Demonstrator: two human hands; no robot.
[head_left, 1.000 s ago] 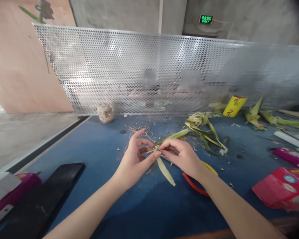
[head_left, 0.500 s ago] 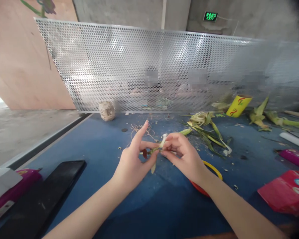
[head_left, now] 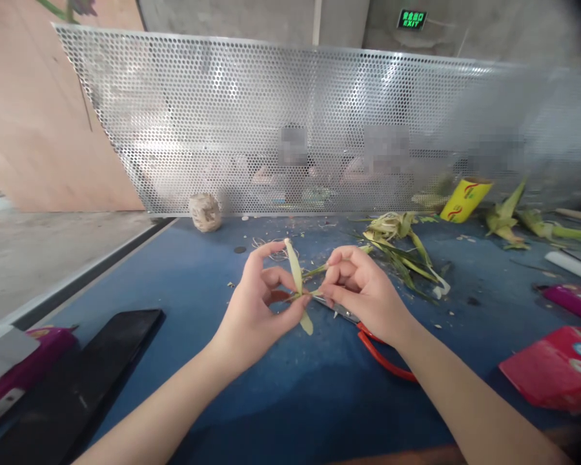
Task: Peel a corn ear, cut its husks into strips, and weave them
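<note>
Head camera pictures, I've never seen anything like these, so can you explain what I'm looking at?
There is no robot here: a person works with two bare hands, and one camera worn on the head takes every picture, looking forward and down. The left hand and right hand pinch pale green leaf strips between their fingertips. On the blue table lie a red-handled tool, partly hidden by the right hand, leafy scraps, a red packet and a yellow roll. Behind stands a perforated metal screen.
</note>
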